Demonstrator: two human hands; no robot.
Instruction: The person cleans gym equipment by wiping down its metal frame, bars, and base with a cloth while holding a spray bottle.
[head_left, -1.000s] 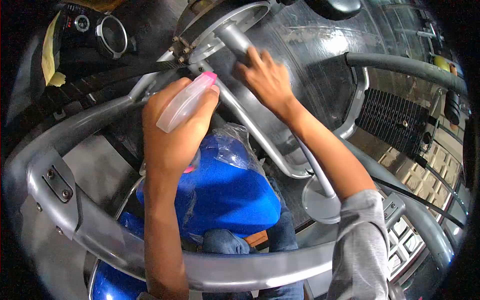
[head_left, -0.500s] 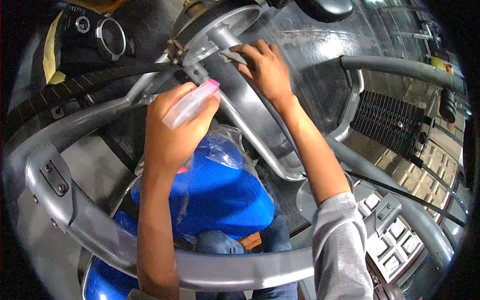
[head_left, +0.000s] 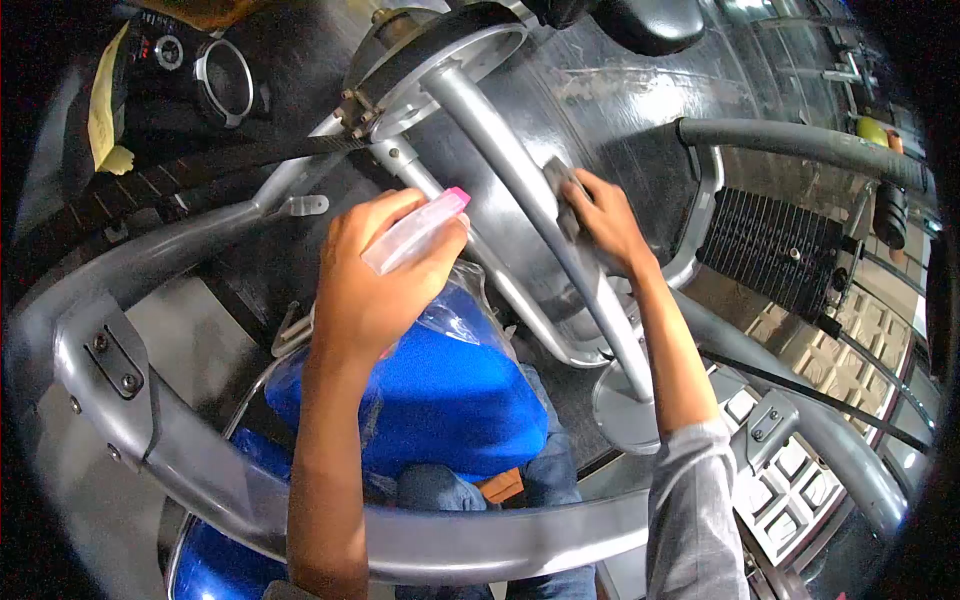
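My left hand (head_left: pixel 385 270) is wrapped round a spray bottle, whose whitish head (head_left: pixel 415 232) with a pink nozzle tip shows above my fingers; the hand hides most of its body. With bent fingers my right hand (head_left: pixel 605 220) grips a dark grey cloth (head_left: pixel 562 188). The cloth is just to the right of a slanting silver tube (head_left: pixel 500 140); whether it touches the metal I cannot tell. This tube runs from a round black-and-silver disc (head_left: pixel 450 60) down to a flat round plate (head_left: pixel 622 420).
A curved grey frame tube (head_left: pixel 470 540) crosses in front of my legs. Between my arms lies a blue padded seat (head_left: pixel 455 390), partly under clear plastic. A black weight stack (head_left: pixel 770 245) stands at the right, and yellow paper (head_left: pixel 108 105) hangs at the upper left.
My right hand has moved right and down with the cloth, away from the tube's upper end. My left hand and the spray bottle have shifted slightly right and down.
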